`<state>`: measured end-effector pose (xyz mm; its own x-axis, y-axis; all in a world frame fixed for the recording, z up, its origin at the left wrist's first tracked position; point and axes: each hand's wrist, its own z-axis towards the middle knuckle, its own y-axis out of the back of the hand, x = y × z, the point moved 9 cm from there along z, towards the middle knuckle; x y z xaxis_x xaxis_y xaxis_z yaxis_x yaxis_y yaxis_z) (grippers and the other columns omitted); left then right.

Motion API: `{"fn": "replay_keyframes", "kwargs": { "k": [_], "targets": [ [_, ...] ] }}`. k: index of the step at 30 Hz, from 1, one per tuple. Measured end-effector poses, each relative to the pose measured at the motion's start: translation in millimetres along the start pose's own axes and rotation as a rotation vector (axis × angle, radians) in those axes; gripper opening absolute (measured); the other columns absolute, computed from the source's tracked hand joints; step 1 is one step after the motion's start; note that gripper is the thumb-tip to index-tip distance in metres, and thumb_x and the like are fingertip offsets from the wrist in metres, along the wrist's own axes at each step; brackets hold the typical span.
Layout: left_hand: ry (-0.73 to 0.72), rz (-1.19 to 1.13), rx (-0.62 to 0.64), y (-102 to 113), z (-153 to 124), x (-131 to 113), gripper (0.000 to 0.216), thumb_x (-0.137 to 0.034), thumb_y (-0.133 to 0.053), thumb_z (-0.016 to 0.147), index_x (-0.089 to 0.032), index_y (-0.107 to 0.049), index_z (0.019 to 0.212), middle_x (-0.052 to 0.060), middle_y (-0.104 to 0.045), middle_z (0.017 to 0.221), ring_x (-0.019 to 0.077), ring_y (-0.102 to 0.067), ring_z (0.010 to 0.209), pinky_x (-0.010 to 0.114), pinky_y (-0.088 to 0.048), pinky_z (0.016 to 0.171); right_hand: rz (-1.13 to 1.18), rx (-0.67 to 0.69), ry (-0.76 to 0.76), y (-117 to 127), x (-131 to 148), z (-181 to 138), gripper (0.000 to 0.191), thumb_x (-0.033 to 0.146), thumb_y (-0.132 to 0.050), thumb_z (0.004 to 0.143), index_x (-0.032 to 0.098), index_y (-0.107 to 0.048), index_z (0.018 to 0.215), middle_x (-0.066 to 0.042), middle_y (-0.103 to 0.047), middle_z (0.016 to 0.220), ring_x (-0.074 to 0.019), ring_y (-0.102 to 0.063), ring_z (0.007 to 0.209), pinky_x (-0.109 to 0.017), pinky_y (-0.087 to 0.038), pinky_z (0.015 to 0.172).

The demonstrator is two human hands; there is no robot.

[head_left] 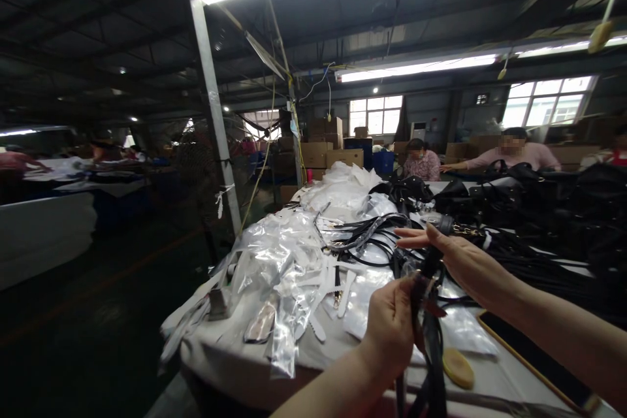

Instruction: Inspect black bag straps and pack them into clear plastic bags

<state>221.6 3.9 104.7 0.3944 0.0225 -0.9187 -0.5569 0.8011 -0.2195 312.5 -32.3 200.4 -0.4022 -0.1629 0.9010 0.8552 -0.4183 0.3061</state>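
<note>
My left hand (pixel 392 326) is closed around a black strap (pixel 431 339) near its metal clasp, low in the view. The strap hangs down past the table edge. My right hand (pixel 453 255) is just above it, fingers stretched out, with the strap's upper end resting against its palm and thumb. Both hands are over the near end of a white-covered table (pixel 235 353). A heap of more black straps (pixel 362 238) lies just beyond my hands.
Clear plastic bags (pixel 279 261) and white strips cover the table's left part. Black handbags (pixel 539 202) pile at the right. A dark tablet (pixel 529 353) and a tan disc (pixel 458 368) lie near me. Two people sit at the far end. A metal post (pixel 215 117) stands at the left.
</note>
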Motion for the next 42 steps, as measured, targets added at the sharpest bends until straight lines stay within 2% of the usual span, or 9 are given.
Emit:
{"fn": "replay_keyframes", "kwargs": {
  "k": [6,10,14,18,22,27,32,36,42],
  "targets": [
    [-0.051,0.053,-0.077,8,3,-4,0.062,-0.068,-0.037,0.092,-0.012,-0.059,0.077,0.007,-0.069,0.064,0.0048,-0.042,0.032,0.016,-0.028,0.032,-0.047,-0.002,-0.032,-8,-12,-8,0.061,0.072,-0.042,0.088,0.026,-0.079,0.104,-0.007,-0.062,0.136,-0.0334,-0.046,0.135,-0.052,-0.019,0.119],
    [-0.024,-0.057,0.032,-1,8,-3,0.059,-0.069,-0.049,0.086,-0.011,-0.061,0.085,0.005,-0.065,0.065,0.0123,-0.058,0.050,0.023,-0.049,0.050,-0.108,-0.042,0.072,-1,-5,-5,0.059,0.071,-0.047,0.086,0.023,-0.077,0.104,-0.009,-0.063,0.134,-0.0345,-0.048,0.132,-0.053,-0.023,0.117],
    [0.036,-0.046,0.149,-11,16,-5,0.052,-0.066,-0.057,0.082,-0.014,-0.058,0.091,0.001,-0.060,0.066,0.0131,-0.057,0.051,0.026,-0.050,0.052,-0.099,-0.121,0.132,3,3,-3,0.058,0.067,-0.050,0.087,0.023,-0.068,0.119,-0.012,-0.070,0.123,-0.0345,-0.060,0.120,-0.054,-0.034,0.112],
    [-0.270,0.461,0.032,-3,18,-44,0.048,-0.048,-0.034,0.100,-0.016,-0.063,0.080,0.006,-0.063,0.075,0.0166,-0.059,0.069,0.029,-0.047,0.068,-0.257,-0.192,0.189,8,11,2,0.056,0.068,-0.047,0.088,0.023,-0.070,0.114,-0.011,-0.076,0.104,-0.0362,-0.055,0.125,-0.056,-0.032,0.112],
    [-0.531,0.752,-0.140,3,7,-76,0.036,-0.032,-0.035,0.101,-0.017,-0.068,0.107,0.010,-0.068,0.089,0.0214,-0.061,0.081,0.033,-0.045,0.076,-0.358,-0.221,0.197,18,10,11,0.054,0.064,-0.042,0.092,0.022,-0.076,0.100,-0.011,-0.076,0.104,-0.0351,-0.057,0.122,-0.054,-0.034,0.110],
    [-0.509,0.653,-0.073,6,7,-71,0.036,-0.029,-0.035,0.101,-0.019,-0.068,0.110,0.008,-0.071,0.091,0.0201,-0.064,0.084,0.030,-0.047,0.078,-0.491,-0.279,0.268,27,16,12,0.053,0.060,-0.041,0.093,0.023,-0.078,0.096,-0.010,-0.072,0.117,-0.0353,-0.056,0.123,-0.054,-0.036,0.109],
    [-0.550,0.796,0.080,-4,4,-68,0.047,-0.031,-0.054,0.092,-0.016,-0.046,0.137,0.005,-0.071,0.085,0.0173,-0.063,0.068,0.028,-0.048,0.068,-0.537,-0.267,0.225,25,17,13,0.055,0.059,-0.039,0.092,0.023,-0.079,0.084,-0.010,-0.074,0.111,-0.0348,-0.059,0.117,-0.051,-0.039,0.105],
    [-0.576,0.947,0.185,-12,2,-71,0.020,-0.020,-0.052,0.089,-0.021,-0.062,0.107,0.003,-0.069,0.080,0.0156,-0.062,0.067,0.024,-0.048,0.064,-0.559,-0.240,0.198,24,12,14,0.056,0.059,-0.039,0.090,0.022,-0.080,0.081,-0.010,-0.071,0.119,-0.0353,-0.058,0.119,-0.052,-0.038,0.107],
    [-0.721,0.962,-0.013,-9,0,-91,0.012,-0.021,-0.055,0.090,-0.019,-0.066,0.087,0.008,-0.061,0.097,0.0188,-0.061,0.089,0.029,-0.052,0.077,-0.457,-0.234,0.203,21,6,14,0.054,0.061,-0.043,0.090,0.023,-0.079,0.079,-0.010,-0.073,0.115,-0.0355,-0.059,0.117,-0.054,-0.038,0.107]
  ]
}}
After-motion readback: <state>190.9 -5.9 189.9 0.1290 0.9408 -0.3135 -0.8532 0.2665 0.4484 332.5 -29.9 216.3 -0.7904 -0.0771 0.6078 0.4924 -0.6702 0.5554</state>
